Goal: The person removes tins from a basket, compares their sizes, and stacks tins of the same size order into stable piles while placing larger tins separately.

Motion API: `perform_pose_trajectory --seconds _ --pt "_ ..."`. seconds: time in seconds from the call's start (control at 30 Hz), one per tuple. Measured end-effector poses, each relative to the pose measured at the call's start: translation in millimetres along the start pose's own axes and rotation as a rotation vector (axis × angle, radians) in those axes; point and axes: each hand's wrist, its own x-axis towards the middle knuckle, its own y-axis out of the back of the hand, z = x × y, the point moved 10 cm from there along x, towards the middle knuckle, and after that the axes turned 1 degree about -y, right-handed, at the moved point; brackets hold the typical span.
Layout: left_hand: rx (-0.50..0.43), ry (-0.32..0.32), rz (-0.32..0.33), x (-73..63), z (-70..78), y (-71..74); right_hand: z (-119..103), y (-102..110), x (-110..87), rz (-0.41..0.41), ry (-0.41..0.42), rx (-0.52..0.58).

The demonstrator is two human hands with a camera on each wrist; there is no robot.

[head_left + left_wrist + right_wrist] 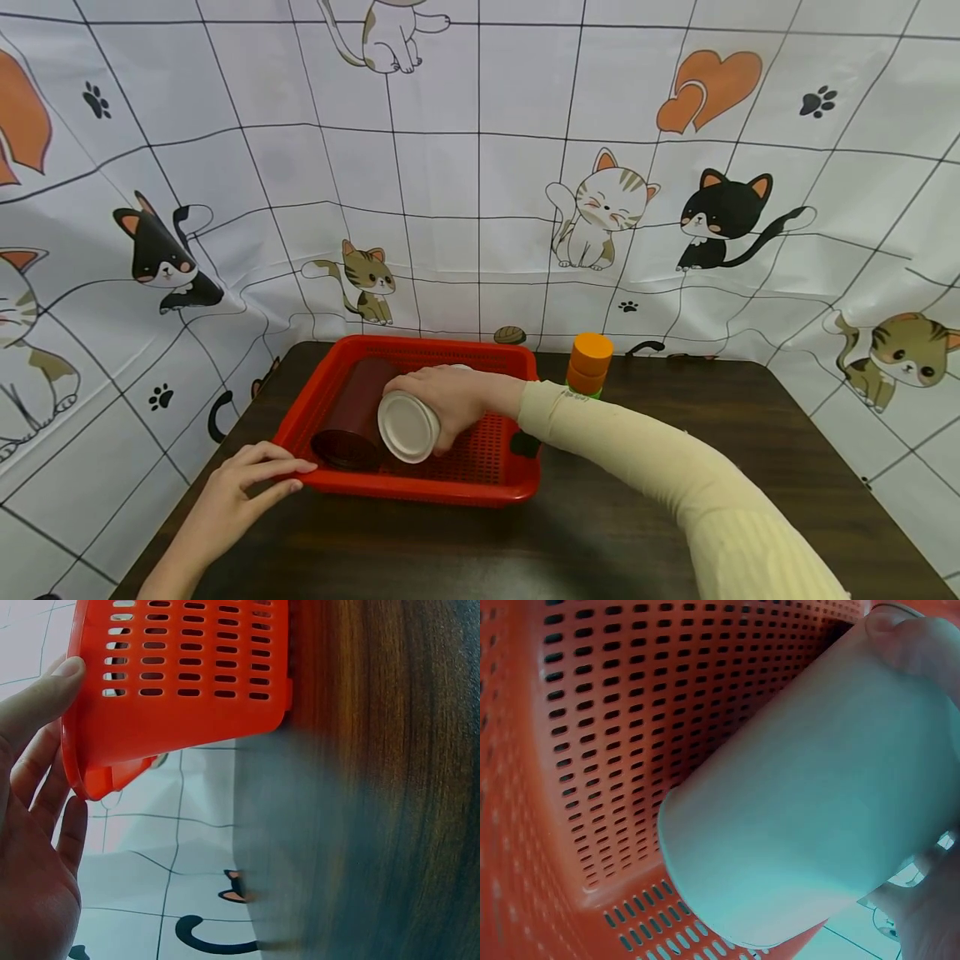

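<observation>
A red plastic basket [420, 492] with slotted walls stands on the dark wooden table. My right hand [446, 396] reaches into it and grips a white cylindrical container [408, 427], which lies tilted with its round end toward me. The right wrist view shows the container's smooth side [802, 802] over the slotted basket floor, thumb near one end. To its left in the basket lies a dark red cylinder [363, 400]. At the front left corner my left hand [243, 487] holds the basket rim; in the left wrist view its thumb [56, 686] lies over the rim.
An orange-topped bottle [590, 358] with some green below stands behind my right forearm, just right of the basket. A small dark object [525, 443] shows at the basket's right wall. A cat-patterned white sheet [480, 208] hangs behind and beside the table.
</observation>
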Motion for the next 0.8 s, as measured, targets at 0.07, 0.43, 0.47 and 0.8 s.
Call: perform_pose_trajectory --seconds 0.07,0.43,0.47,0.8 --pt "0.0 0.006 -0.002 -0.1 -0.6 -0.1 3 1 0.1 0.006 -0.023 0.017" --pt "0.005 0.004 -0.005 1.8 0.1 -1.1 11 24 -10.6 0.143 -0.02 0.227" --pt "0.005 0.005 -0.005 1.8 -0.1 -1.0 13 28 -12.4 0.17 -0.017 0.248" --pt "0.013 0.028 -0.015 1.0 -1.7 -1.5 37 65 -43.8 0.438 -0.096 0.467"
